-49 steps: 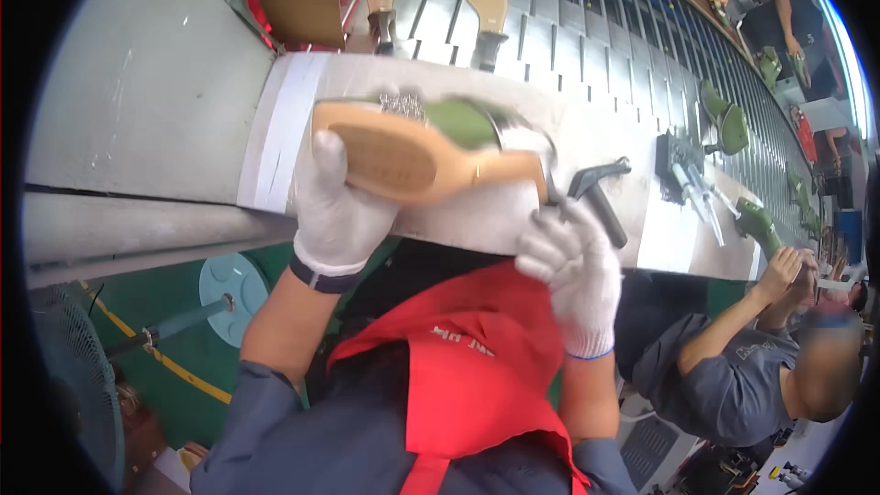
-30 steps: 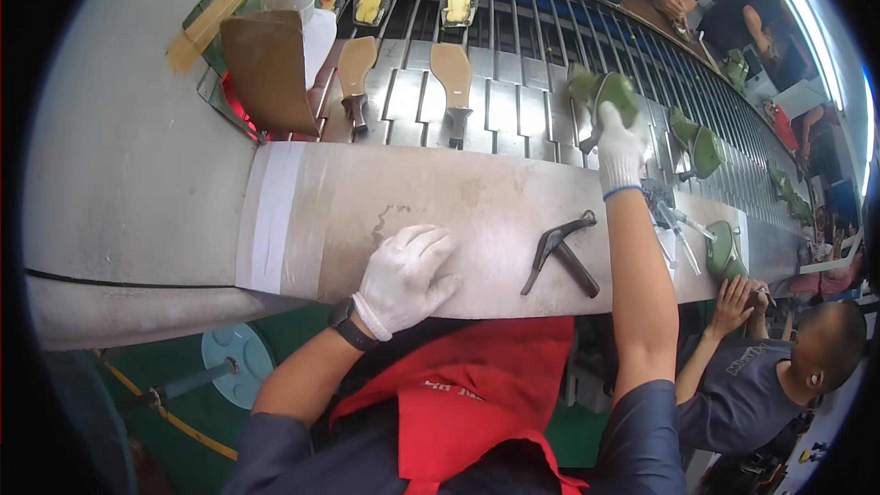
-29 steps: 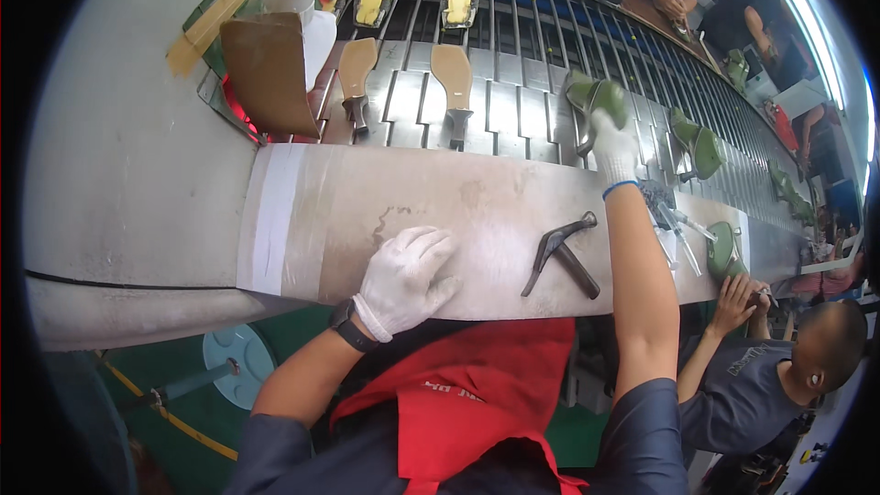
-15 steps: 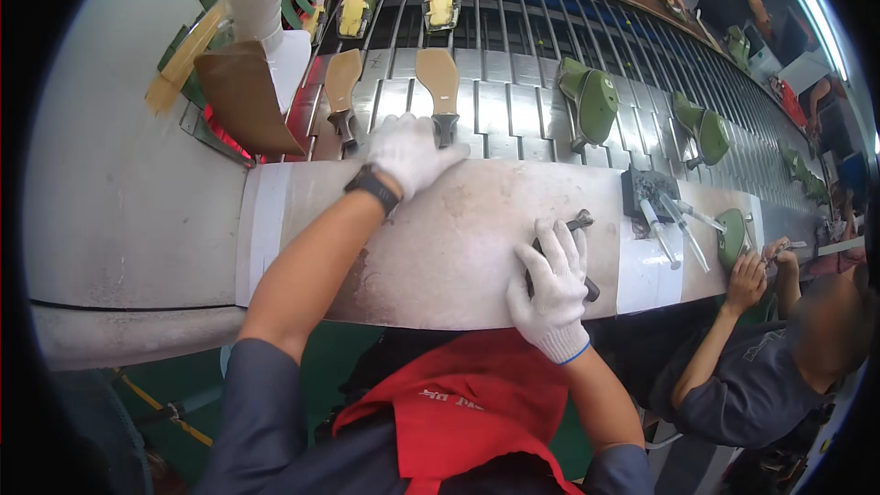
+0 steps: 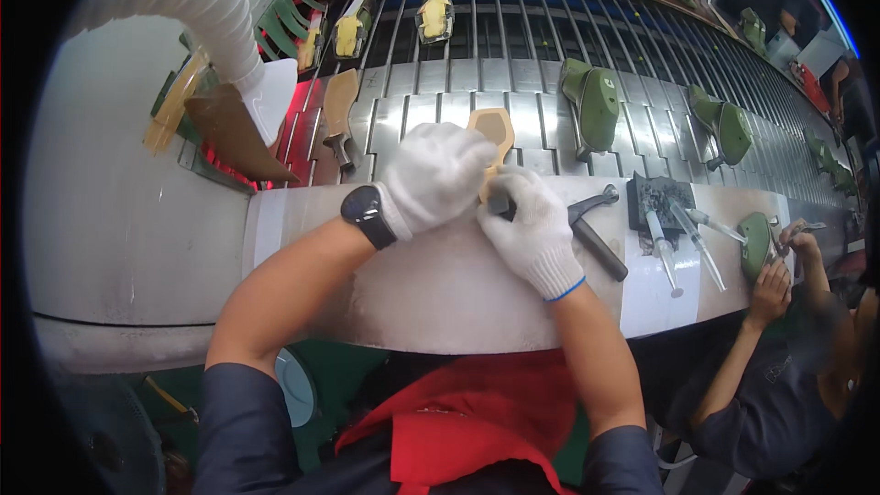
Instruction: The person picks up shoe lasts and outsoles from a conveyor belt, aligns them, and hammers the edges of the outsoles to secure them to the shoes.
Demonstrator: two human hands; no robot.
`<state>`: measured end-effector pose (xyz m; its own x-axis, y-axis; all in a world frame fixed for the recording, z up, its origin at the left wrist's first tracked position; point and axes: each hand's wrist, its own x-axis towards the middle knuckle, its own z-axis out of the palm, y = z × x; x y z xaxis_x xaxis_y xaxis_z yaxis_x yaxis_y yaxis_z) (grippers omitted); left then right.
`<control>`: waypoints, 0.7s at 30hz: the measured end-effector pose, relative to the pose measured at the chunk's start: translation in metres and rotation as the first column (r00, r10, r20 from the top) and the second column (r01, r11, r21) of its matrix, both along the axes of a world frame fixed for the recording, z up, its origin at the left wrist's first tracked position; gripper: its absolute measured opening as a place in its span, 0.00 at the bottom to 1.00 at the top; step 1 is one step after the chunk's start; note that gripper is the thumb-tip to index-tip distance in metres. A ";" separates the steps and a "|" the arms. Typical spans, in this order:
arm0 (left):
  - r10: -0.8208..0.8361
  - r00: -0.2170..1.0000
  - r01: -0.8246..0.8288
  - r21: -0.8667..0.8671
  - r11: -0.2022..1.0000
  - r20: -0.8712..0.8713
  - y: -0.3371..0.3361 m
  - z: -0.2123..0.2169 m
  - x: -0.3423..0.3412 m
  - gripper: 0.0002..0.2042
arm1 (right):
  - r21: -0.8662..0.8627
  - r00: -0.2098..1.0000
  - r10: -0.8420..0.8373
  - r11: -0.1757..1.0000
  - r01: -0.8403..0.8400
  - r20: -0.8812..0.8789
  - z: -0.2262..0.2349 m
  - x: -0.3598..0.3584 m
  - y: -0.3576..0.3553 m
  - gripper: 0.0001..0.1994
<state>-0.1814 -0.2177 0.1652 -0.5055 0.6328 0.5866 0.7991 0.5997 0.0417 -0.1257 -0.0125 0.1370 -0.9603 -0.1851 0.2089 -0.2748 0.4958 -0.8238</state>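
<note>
A tan shoe sole, darker in its middle, stands up between my hands at the near edge of the conveyor. My left hand, in a white glove with a dark watch at the wrist, is closed at the sole's left side; its fingertips are smeared. Gloved too, my right hand grips the sole's lower end, where a dark heel shows between the fingers. A hammer with a dark handle lies on the bench just right of that hand.
Another heeled sole lies on the slatted conveyor. Green shoes stand farther right. Syringes lean from a black block. A co-worker's hands work on a green shoe. A white hose hangs at left.
My left hand has brought one sole off the conveyor toward me, its other face now showing. My right hand has left the hammer and moved up and left onto the sole.
</note>
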 end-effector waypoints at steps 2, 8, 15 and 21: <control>0.142 0.985 -0.147 0.038 0.988 0.097 -0.012 -0.014 -0.036 0.20 | 0.032 0.975 -0.039 0.998 0.047 -0.216 -0.013 0.006 -0.002 0.12; 0.745 0.440 -0.806 -0.147 0.574 0.501 -0.030 -0.040 -0.216 0.53 | -0.033 0.985 0.011 0.999 -0.017 -0.173 -0.009 0.012 0.003 0.14; 0.738 0.205 -0.954 -0.038 0.297 0.643 -0.011 -0.062 -0.351 0.61 | 0.030 0.991 0.124 0.992 -0.123 -0.041 0.009 0.009 0.009 0.18; 0.797 0.253 -0.945 -0.037 0.326 0.549 -0.035 -0.062 -0.334 0.52 | 0.118 0.995 0.102 0.988 -0.103 0.012 0.021 0.011 0.014 0.15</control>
